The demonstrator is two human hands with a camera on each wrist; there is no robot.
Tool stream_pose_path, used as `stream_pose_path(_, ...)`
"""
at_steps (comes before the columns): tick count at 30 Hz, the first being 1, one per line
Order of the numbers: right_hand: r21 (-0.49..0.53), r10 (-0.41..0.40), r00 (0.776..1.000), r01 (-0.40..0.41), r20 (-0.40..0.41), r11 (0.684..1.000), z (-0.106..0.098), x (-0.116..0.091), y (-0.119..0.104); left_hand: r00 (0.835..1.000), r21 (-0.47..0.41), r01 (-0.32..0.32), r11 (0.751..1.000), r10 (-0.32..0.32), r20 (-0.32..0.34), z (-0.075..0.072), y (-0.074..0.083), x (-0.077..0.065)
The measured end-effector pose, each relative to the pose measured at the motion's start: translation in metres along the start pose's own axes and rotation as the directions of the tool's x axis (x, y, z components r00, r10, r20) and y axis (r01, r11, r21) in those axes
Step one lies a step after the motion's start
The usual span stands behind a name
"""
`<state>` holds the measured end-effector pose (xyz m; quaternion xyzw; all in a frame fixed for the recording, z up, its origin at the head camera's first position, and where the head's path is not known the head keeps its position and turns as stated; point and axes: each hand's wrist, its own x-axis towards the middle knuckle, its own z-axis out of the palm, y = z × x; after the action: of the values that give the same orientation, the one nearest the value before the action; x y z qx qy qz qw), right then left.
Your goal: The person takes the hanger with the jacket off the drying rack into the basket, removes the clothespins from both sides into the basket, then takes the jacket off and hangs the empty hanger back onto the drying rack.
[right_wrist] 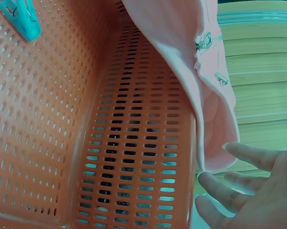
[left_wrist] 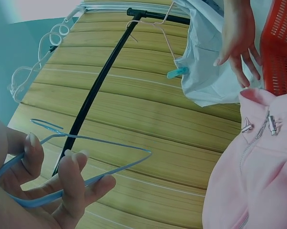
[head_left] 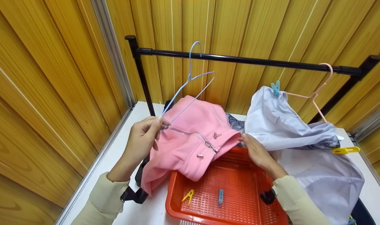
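One blue hanger [head_left: 189, 77] is pinched in our left hand [head_left: 144, 132] in the head view, while our right hand [head_left: 255, 151], fingers nearly straight, grasps nothing at the edge of one pink garment [head_left: 190, 125] overlapping one red basket [head_left: 236, 187] with two clips [head_left: 220, 197]. From the left wrist, we see a gap between hanger and garment; from the right wrist, fingertips [right_wrist: 236, 149] at the garment's rim.

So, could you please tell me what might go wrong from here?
The blue hanger, held in the left hand, might snag the zipper of the pink garment. That garment, lying partly over the red basket, could slide in onto the yellow clothespin.
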<state>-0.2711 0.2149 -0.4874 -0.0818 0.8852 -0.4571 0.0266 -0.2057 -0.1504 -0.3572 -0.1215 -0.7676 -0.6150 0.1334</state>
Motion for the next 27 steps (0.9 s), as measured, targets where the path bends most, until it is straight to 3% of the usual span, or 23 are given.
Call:
stream_pose_path(9,-0.041,-0.016,1.000,0.015,-0.021,0.999,-0.007,-0.019,-0.007,0.999,-0.009,0.028,1.000,-0.028,-0.027,0.001,-0.004,0.010)
stream_pose_path(16,-0.137,-0.040,0.999,0.039,-0.004,0.990,-0.015,-0.040,-0.012,0.998,-0.009,0.054,0.999,-0.054,-0.044,0.000,-0.006,0.016)
stream_pose_path(27,-0.220,-0.036,0.999,0.033,-0.012,0.975,-0.029,-0.061,0.006,0.995,0.009,0.074,0.997,-0.073,-0.061,0.001,-0.015,0.020)
